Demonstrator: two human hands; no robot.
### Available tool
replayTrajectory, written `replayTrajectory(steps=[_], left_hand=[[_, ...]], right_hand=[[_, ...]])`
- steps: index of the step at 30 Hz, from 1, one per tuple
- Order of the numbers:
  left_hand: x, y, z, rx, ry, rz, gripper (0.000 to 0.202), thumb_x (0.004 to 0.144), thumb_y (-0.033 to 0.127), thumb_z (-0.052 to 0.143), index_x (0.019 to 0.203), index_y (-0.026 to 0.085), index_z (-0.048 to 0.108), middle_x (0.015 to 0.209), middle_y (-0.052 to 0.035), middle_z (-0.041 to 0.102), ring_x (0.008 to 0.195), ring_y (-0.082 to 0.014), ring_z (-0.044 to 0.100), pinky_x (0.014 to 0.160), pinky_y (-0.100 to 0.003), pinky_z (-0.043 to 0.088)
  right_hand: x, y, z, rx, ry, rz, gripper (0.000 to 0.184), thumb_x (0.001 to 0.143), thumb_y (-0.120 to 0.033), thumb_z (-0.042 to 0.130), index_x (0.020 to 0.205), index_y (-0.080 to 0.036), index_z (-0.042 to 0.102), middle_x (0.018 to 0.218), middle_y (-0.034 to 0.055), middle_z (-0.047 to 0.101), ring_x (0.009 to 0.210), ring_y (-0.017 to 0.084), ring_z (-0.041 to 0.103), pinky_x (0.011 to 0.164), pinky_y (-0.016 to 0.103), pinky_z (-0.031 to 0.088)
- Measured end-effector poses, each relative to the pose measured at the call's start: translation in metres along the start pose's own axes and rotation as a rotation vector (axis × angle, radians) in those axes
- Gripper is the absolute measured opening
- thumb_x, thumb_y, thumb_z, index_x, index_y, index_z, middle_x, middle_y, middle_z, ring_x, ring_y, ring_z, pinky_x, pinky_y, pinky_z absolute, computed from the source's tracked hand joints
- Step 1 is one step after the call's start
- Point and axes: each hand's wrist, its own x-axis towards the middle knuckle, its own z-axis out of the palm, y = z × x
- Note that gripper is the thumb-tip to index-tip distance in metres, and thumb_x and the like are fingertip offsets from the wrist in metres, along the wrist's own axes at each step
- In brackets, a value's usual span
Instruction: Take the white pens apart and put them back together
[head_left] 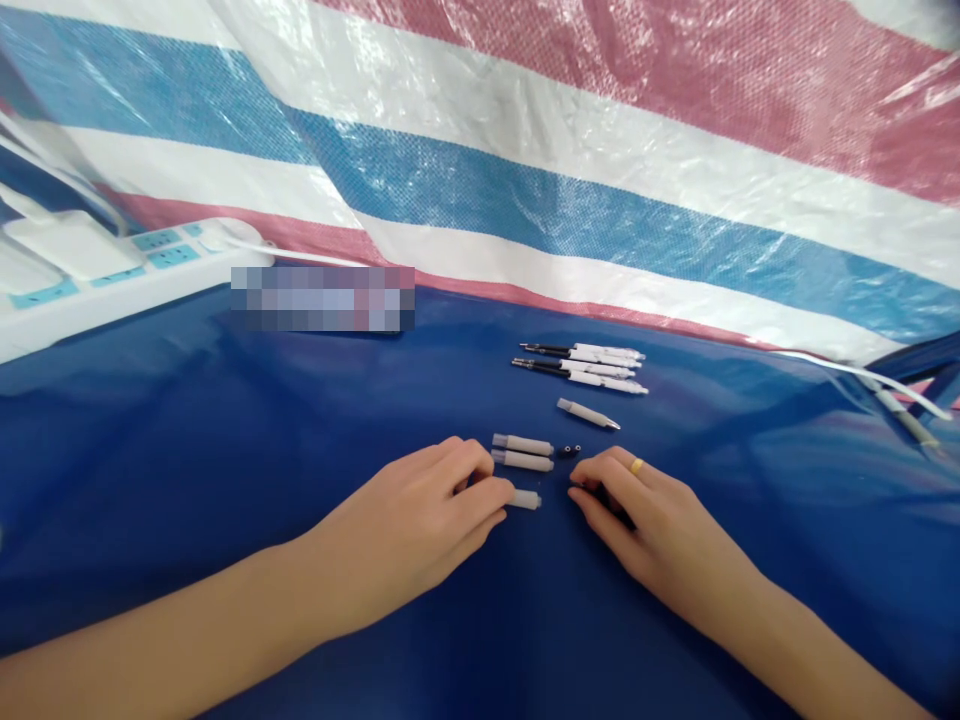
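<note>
left grip (405,530): touching pen barrel (526,499) | right grip (660,515): near black pen part (568,451)

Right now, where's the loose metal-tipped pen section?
In the head view, the metal-tipped pen section lies on the blue sheet, just below the white pens and up and right of the small black pieces.

Pixelated patch (322,298), contents unreadable; tiny black parts (568,451) unclear; dark piece (611,503) partly hidden under right hand (660,530)

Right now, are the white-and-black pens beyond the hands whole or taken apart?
Whole: each slim white-and-black pen lies flat, its black and white parts joined, unlike the loose white plastic tubes lying closer.
</note>
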Motion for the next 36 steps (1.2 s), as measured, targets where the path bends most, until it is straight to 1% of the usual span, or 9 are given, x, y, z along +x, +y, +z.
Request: replayTrajectory(steps=[2,5,7,12,15,18,25,31,36], left_hand=[[0.0,0.0,0.001,-0.005,-0.012,0.004,0.02,0.096,0.015,0.042,0.098,0.017,0.062,0.09,-0.0036,0.056,0.076,-0.0166,0.055,0.066,-0.031,0.05],[-0.001,0.0,0.004,0.051,0.002,0.023,0.025,0.098,0.016,0.04,0.117,0.014,0.056,0.095,-0.0047,0.058,0.083,-0.0175,0.058,0.072,-0.032,0.052],[-0.002,0.0,0.005,0.066,0.003,0.019,0.027,0.099,0.017,0.038,0.121,0.013,0.054,0.095,-0.0049,0.058,0.083,-0.0167,0.059,0.073,-0.031,0.052],[-0.004,0.001,0.003,-0.052,-0.035,0.006,0.028,0.1,0.02,0.035,0.104,0.017,0.062,0.088,-0.0023,0.055,0.074,-0.0132,0.057,0.067,-0.026,0.051],[-0.005,0.003,0.002,-0.125,-0.066,0.011,0.027,0.1,0.018,0.034,0.105,0.018,0.061,0.09,-0.0021,0.056,0.077,-0.0127,0.057,0.071,-0.025,0.051],[-0.006,0.004,0.002,-0.158,-0.055,-0.008,0.022,0.1,0.019,0.038,0.107,0.019,0.059,0.095,-0.0027,0.058,0.08,-0.0129,0.058,0.071,-0.025,0.051],[-0.004,0.001,0.001,-0.111,-0.056,0.039,0.023,0.101,0.021,0.035,0.107,0.018,0.057,0.08,-0.001,0.058,0.071,-0.0139,0.055,0.065,-0.025,0.047],[-0.004,0.002,0.001,-0.102,-0.043,0.025,0.021,0.101,0.021,0.036,0.107,0.018,0.057,0.081,-0.0006,0.058,0.072,-0.0149,0.056,0.067,-0.027,0.047],[-0.005,0.002,0.001,-0.082,-0.018,0.042,0.022,0.101,0.022,0.036,0.107,0.017,0.057,0.083,-0.0015,0.06,0.074,-0.016,0.058,0.07,-0.029,0.049]], right_hand=[[0.0,-0.001,-0.001,0.036,-0.017,0.0,0.009,0.098,-0.019,0.042,0.098,-0.023,0.05,0.09,0.0007,0.058,0.078,0.016,0.058,0.071,0.032,0.048],[-0.002,-0.004,-0.002,0.116,-0.03,-0.017,0.007,0.095,-0.017,0.047,0.096,-0.024,0.049,0.088,-0.0015,0.058,0.079,0.013,0.056,0.071,0.027,0.046],[-0.003,-0.005,-0.003,0.164,-0.029,-0.036,0.007,0.094,-0.016,0.049,0.095,-0.024,0.049,0.088,-0.0022,0.059,0.079,0.012,0.056,0.071,0.025,0.045],[-0.005,-0.009,-0.004,0.233,-0.014,-0.039,0.007,0.093,-0.016,0.051,0.094,-0.023,0.052,0.087,-0.0017,0.061,0.079,0.012,0.057,0.07,0.024,0.044],[-0.005,-0.012,-0.007,0.282,-0.042,-0.043,0.008,0.093,-0.015,0.05,0.093,-0.023,0.054,0.086,-0.0016,0.061,0.078,0.012,0.057,0.069,0.024,0.045],[-0.006,-0.015,-0.008,0.306,-0.076,-0.073,0.009,0.092,-0.015,0.05,0.093,-0.022,0.055,0.085,-0.0014,0.061,0.077,0.012,0.057,0.069,0.024,0.045],[-0.007,-0.015,-0.008,0.34,-0.07,-0.079,0.011,0.091,-0.013,0.052,0.094,-0.022,0.055,0.085,-0.0015,0.062,0.076,0.011,0.057,0.069,0.024,0.046],[-0.007,-0.013,-0.009,0.342,-0.033,-0.065,0.013,0.089,-0.011,0.052,0.093,-0.022,0.055,0.087,-0.0008,0.063,0.078,0.012,0.059,0.071,0.024,0.047],[-0.007,-0.015,-0.008,0.334,-0.071,-0.112,0.012,0.09,-0.012,0.051,0.094,-0.022,0.055,0.085,-0.001,0.062,0.076,0.011,0.057,0.069,0.024,0.046]])
